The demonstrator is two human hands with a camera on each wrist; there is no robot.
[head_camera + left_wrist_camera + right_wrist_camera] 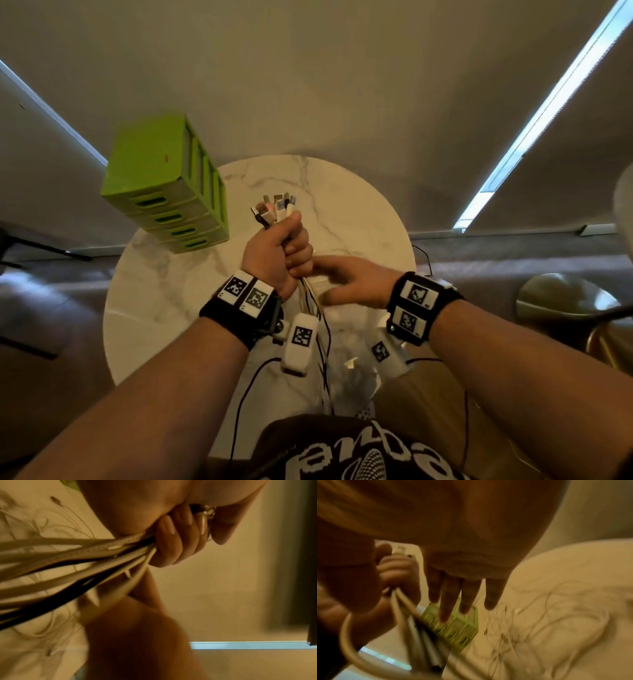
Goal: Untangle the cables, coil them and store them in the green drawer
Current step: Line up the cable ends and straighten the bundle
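Observation:
My left hand (289,245) is a fist around a bundle of white and black cables (275,209), raised above the round marble table (359,212). Their plugs stick out above the fist and the cords hang down toward my lap. The left wrist view shows the cables (77,561) fanning out under the curled fingers (173,542). My right hand (337,284) is blurred, with straight spread fingers right beside the hanging cords under the fist. In the right wrist view its fingers (450,601) hold nothing. The green drawer unit (168,185) stands at the table's back left, its drawers closed.
A brass-coloured stool (565,301) stands to the right of the table. Thin black wires (246,387) from the wrist cameras run down to my lap. A bright window strip (534,116) crosses the wall on the right.

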